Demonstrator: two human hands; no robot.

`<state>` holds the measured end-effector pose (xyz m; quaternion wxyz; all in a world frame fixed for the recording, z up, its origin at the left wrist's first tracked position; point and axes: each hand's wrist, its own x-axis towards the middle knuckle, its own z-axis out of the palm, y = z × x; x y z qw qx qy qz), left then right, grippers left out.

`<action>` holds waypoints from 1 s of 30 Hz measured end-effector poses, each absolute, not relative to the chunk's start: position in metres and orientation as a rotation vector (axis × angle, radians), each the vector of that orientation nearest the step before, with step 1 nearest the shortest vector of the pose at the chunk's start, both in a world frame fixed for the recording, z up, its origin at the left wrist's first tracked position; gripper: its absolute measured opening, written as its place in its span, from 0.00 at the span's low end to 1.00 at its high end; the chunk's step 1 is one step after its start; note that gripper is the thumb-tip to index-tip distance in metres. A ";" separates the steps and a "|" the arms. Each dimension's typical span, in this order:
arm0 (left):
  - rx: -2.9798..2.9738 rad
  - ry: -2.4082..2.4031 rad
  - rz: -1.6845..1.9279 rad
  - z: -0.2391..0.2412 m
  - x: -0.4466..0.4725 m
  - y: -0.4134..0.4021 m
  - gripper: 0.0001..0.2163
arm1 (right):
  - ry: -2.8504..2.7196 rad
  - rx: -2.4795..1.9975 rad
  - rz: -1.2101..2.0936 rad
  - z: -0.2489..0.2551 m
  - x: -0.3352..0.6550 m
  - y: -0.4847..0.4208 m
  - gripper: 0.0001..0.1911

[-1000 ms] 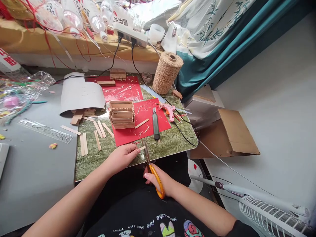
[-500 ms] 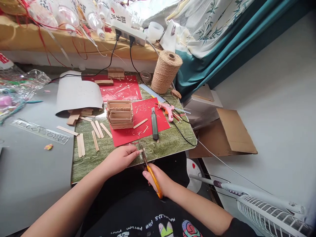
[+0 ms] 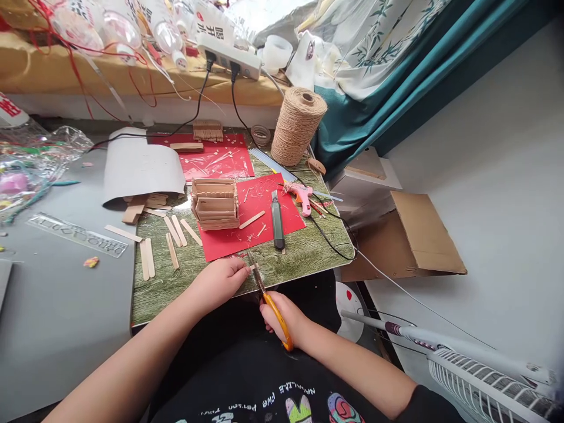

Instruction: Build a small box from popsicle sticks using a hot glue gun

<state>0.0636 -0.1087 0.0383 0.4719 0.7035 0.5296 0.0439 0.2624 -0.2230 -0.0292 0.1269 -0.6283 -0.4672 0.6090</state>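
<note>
My left hand (image 3: pixel 219 282) rests on the near edge of the green wood-grain board (image 3: pixel 167 285), fingers pinched on a short wooden stick piece (image 3: pixel 252 268). My right hand (image 3: pixel 285 318) grips orange-handled scissors (image 3: pixel 269 301) just below the board's edge. The blades point up and meet the stick piece held by my left hand. A small house built of wooden sticks (image 3: pixel 215 204) stands on the board, partly on a red paper sheet (image 3: pixel 251 218).
Loose wooden sticks (image 3: pixel 171 242) lie left of the house. A utility knife (image 3: pixel 277 221), a pink glue gun (image 3: pixel 301 195) and a twine spool (image 3: pixel 298 127) sit to the right. An open cardboard box (image 3: pixel 416 236) lies on the floor; a white wire rack (image 3: pixel 489 385) is bottom right.
The scissor blades have closed in on the stick piece and swung slightly left. My left hand's fingers have tightened on the piece. Both hands stay at the board's near edge.
</note>
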 end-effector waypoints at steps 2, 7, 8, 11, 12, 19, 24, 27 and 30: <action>1.697 1.323 0.080 0.039 0.064 -0.108 0.20 | -1.254 -1.840 1.894 -0.027 0.261 -0.220 0.04; 1.606 1.354 0.059 0.041 0.044 -0.107 0.18 | -1.133 -1.757 2.097 -0.003 0.248 -0.204 0.05; 1.595 1.369 0.073 0.043 0.036 -0.105 0.18 | -1.108 -1.718 2.145 0.004 0.242 -0.199 0.07; 1.577 1.414 0.124 0.052 0.015 -0.099 0.17 | -0.980 -1.542 2.257 0.023 0.222 -0.186 0.10; 1.575 1.422 0.137 0.055 0.009 -0.096 0.16 | -0.934 -1.502 2.274 0.028 0.215 -0.183 0.11; 1.530 1.435 0.102 0.058 -0.004 -0.084 0.14 | -0.860 -1.520 2.253 0.032 0.189 -0.183 0.09; 1.475 1.408 0.088 0.050 -0.005 -0.083 0.14 | -0.832 -1.551 2.225 0.027 0.186 -0.185 0.09; 1.479 1.400 0.084 0.050 -0.005 -0.084 0.14 | -0.831 -1.538 2.226 0.024 0.186 -0.187 0.09; 1.470 1.399 0.082 0.051 -0.003 -0.086 0.14 | -0.820 -1.566 2.207 0.026 0.185 -0.188 0.09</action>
